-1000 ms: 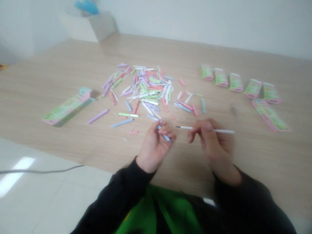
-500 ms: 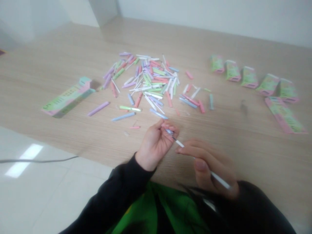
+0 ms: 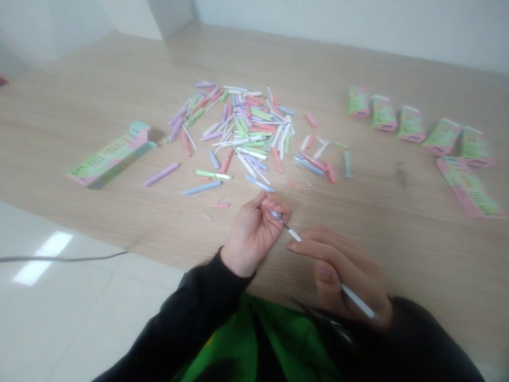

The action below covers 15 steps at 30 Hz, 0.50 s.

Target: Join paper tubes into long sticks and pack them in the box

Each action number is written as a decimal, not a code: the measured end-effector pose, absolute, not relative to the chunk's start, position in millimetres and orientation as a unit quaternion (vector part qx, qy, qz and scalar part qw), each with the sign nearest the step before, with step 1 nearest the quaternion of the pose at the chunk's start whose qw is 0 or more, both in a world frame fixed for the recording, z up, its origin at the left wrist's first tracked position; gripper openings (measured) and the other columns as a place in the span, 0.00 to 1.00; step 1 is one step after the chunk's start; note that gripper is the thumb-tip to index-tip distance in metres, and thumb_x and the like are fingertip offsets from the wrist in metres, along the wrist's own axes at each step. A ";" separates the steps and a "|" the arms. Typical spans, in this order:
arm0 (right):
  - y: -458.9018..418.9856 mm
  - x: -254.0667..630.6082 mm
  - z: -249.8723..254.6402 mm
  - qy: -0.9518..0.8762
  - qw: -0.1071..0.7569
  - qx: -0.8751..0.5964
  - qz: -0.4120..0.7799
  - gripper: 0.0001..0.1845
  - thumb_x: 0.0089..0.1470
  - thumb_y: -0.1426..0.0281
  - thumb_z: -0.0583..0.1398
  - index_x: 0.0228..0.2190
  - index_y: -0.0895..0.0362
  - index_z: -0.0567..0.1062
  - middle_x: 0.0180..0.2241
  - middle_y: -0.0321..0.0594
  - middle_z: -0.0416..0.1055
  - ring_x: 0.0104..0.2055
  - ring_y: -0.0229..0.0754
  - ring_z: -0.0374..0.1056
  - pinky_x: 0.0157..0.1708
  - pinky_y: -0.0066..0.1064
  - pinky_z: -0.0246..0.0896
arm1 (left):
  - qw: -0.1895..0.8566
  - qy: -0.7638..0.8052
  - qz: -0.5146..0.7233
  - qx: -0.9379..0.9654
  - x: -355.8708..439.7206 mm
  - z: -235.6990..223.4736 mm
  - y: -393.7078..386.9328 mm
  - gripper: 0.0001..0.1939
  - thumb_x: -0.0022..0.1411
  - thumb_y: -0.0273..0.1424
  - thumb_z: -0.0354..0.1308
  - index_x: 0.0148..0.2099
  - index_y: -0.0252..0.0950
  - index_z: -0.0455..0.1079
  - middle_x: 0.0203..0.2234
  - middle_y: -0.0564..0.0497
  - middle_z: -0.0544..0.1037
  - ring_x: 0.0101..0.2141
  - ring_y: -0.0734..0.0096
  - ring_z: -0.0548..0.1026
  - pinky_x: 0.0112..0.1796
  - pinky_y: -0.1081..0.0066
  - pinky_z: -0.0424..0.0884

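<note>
My left hand is closed around a small blue pen cap near the table's front edge. My right hand pinches a thin white pen refill, and its dark tip points into the cap at my left fingers. A heap of pastel pen parts in pink, green, purple, blue and white lies spread on the table beyond my hands.
A long green and pink box lies open at the left. Several smaller green and pink boxes stand in a row at the right, with one long box beside them. A grey cable crosses the white floor.
A second ago the refill was held level, apart from the cap. My right hand has dropped toward me and tilted the refill so its tip meets the cap. The view has shifted down slightly.
</note>
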State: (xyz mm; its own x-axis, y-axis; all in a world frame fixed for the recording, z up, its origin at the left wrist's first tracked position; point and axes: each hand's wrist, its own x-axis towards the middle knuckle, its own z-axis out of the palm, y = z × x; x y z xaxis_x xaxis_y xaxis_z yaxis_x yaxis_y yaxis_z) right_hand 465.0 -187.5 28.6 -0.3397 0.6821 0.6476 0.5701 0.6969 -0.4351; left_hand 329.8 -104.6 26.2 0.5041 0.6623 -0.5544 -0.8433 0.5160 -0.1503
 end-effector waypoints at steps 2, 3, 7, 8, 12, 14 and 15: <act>-186.3 463.7 27.9 -0.823 0.413 -0.385 0.060 0.12 0.67 0.76 0.49 0.40 0.56 0.72 0.31 0.40 0.76 0.36 0.43 0.76 0.37 0.35 0.74 | 0.838 0.209 0.464 -0.198 330.6 24.5 -105.2 0.21 0.80 0.30 0.37 0.29 0.38 0.51 0.17 0.60 0.55 0.15 0.83 0.61 0.19 0.82 0.63; -185.2 462.7 27.2 -0.827 0.406 -0.386 0.055 0.11 0.67 0.76 0.50 0.39 0.57 0.72 0.31 0.40 0.76 0.36 0.43 0.75 0.36 0.34 0.74 | 0.836 0.203 0.472 -0.193 331.1 23.6 -105.5 0.22 0.80 0.31 0.36 0.29 0.38 0.51 0.17 0.60 0.55 0.15 0.84 0.60 0.19 0.82 0.62; -180.9 458.7 26.6 -0.839 0.378 -0.390 0.040 0.09 0.66 0.78 0.52 0.38 0.58 0.71 0.31 0.41 0.76 0.35 0.42 0.75 0.37 0.34 0.75 | 0.834 0.196 0.481 -0.188 333.4 21.3 -106.4 0.22 0.80 0.32 0.35 0.29 0.38 0.52 0.16 0.61 0.54 0.14 0.84 0.59 0.19 0.82 0.61; -180.4 458.1 27.4 -0.839 0.376 -0.390 0.042 0.10 0.66 0.78 0.52 0.38 0.58 0.72 0.32 0.41 0.77 0.36 0.43 0.75 0.38 0.34 0.75 | 0.834 0.198 0.478 -0.190 333.8 21.0 -106.6 0.22 0.80 0.32 0.35 0.29 0.38 0.52 0.16 0.62 0.53 0.14 0.84 0.59 0.18 0.82 0.60; -181.1 457.2 31.1 -0.844 0.363 -0.392 0.059 0.11 0.65 0.80 0.52 0.40 0.57 0.73 0.35 0.43 0.79 0.38 0.44 0.77 0.40 0.34 0.77 | 0.835 0.197 0.471 -0.207 333.8 20.6 -106.9 0.22 0.80 0.33 0.34 0.29 0.39 0.50 0.15 0.62 0.53 0.13 0.85 0.58 0.18 0.84 0.59; -181.7 456.9 31.0 -0.849 0.352 -0.388 0.059 0.11 0.66 0.79 0.52 0.42 0.57 0.73 0.36 0.44 0.79 0.39 0.45 0.77 0.40 0.35 0.77 | 0.831 0.195 0.473 -0.218 333.4 20.2 -106.7 0.22 0.80 0.33 0.34 0.29 0.39 0.50 0.15 0.62 0.53 0.13 0.86 0.58 0.17 0.84 0.59; -181.8 456.7 30.5 -0.852 0.349 -0.387 0.057 0.11 0.67 0.78 0.51 0.42 0.57 0.73 0.36 0.45 0.80 0.40 0.45 0.77 0.40 0.35 0.77 | 0.829 0.195 0.475 -0.224 333.3 19.8 -106.5 0.22 0.80 0.32 0.35 0.29 0.39 0.50 0.15 0.62 0.53 0.13 0.86 0.58 0.17 0.84 0.59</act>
State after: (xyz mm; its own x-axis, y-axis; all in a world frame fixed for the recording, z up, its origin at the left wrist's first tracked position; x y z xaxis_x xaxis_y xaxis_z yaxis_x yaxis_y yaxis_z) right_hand 456.7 -181.8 30.5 -0.4577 0.6988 0.5497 0.6193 0.6942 -0.3669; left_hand 333.3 -106.5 19.8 0.4730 0.6997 -0.5355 -0.8741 0.4492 -0.1852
